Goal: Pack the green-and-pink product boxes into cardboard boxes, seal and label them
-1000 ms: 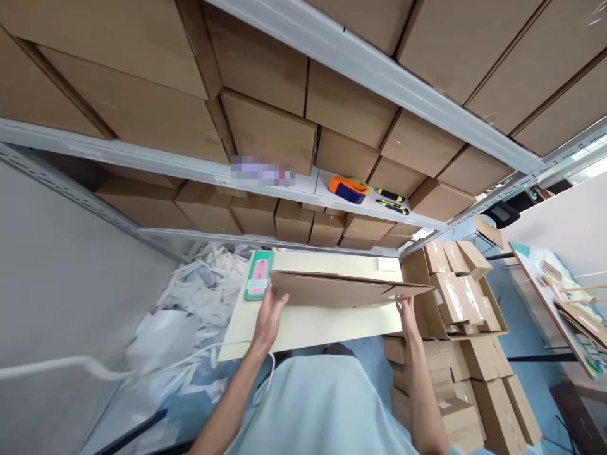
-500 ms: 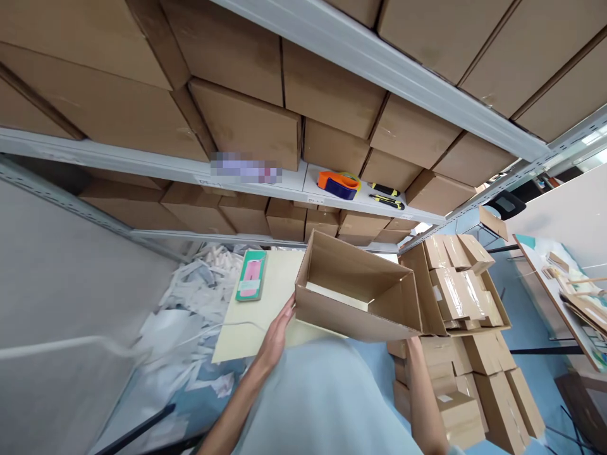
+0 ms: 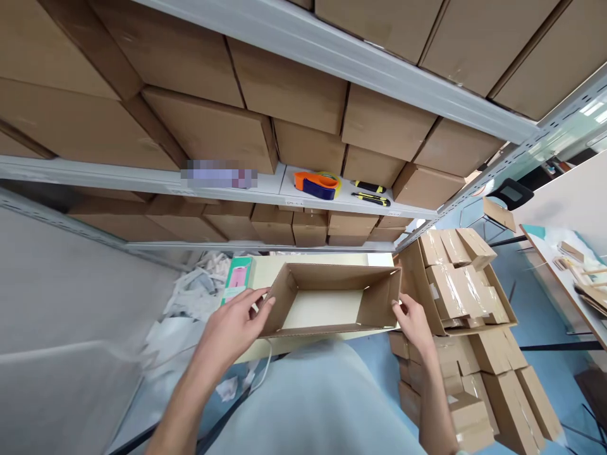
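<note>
An open-topped cardboard box (image 3: 344, 277) sits in front of me at the pale yellow table (image 3: 270, 266). A pale surface shows through at its bottom. My left hand (image 3: 232, 325) is closed on the box's left end, thumb and fingers at the rim near the front corner. At the opposite end, my right hand (image 3: 413, 321) pinches the right wall. Beyond my left hand lies a green package with a pink front (image 3: 238, 277), partly covered by that hand.
Shelves (image 3: 265, 183) full of cardboard boxes hang over the table. An orange and blue tape dispenser (image 3: 315, 185) and yellow-black cutters (image 3: 370, 198) lie on one shelf. A carton of small boxes (image 3: 458, 287) stands at right, scrap paper (image 3: 190, 297) at left.
The box has come down from a tilted position to a more level one on the table. Both hands have shifted from its lower sides up to the rims of its ends.
</note>
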`<act>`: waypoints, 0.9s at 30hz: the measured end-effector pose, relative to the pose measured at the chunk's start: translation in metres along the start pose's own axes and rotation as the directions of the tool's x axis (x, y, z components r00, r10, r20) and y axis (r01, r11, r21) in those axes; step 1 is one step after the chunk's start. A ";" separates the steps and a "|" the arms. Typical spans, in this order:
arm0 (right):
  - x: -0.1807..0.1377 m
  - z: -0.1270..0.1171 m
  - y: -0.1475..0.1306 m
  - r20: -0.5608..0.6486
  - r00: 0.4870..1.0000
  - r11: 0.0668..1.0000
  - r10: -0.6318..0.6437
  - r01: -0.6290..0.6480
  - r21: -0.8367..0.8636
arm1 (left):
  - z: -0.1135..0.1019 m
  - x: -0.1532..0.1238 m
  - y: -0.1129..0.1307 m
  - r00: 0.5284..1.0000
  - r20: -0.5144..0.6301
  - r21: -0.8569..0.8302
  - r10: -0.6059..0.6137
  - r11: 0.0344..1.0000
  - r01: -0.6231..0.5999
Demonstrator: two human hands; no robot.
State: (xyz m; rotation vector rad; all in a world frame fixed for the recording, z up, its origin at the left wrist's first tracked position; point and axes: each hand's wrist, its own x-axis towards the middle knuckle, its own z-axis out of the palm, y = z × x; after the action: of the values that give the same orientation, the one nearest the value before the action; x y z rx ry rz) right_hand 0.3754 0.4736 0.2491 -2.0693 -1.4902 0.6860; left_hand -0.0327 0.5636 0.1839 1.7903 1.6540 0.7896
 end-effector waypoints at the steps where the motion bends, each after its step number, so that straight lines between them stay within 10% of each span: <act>1: -0.001 0.000 -0.003 -0.027 0.999 0.996 -0.046 0.044 -0.082 | 0.001 -0.002 0.008 0.999 -0.039 0.027 -0.011 1.000 0.012; 7: -0.004 0.010 -0.017 0.005 0.976 0.932 -0.218 0.209 -0.297 | 0.005 -0.011 0.042 0.964 -0.252 0.072 -0.078 0.992 0.099; 17: 0.010 0.056 -0.021 -0.077 0.979 0.928 -0.189 0.152 -0.339 | 0.004 -0.021 0.024 0.999 0.019 0.462 0.049 0.885 -0.053; 27: 0.011 0.046 -0.031 0.084 0.990 0.959 -0.115 0.132 -0.249 | 0.005 -0.032 0.037 0.999 -0.042 0.462 -0.013 0.886 0.031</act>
State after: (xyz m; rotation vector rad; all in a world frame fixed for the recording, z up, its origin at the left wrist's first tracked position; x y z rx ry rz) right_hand 0.3263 0.4973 0.2339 -2.1318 -1.8119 0.5462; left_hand -0.0063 0.5291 0.2072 2.0738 2.0110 0.4376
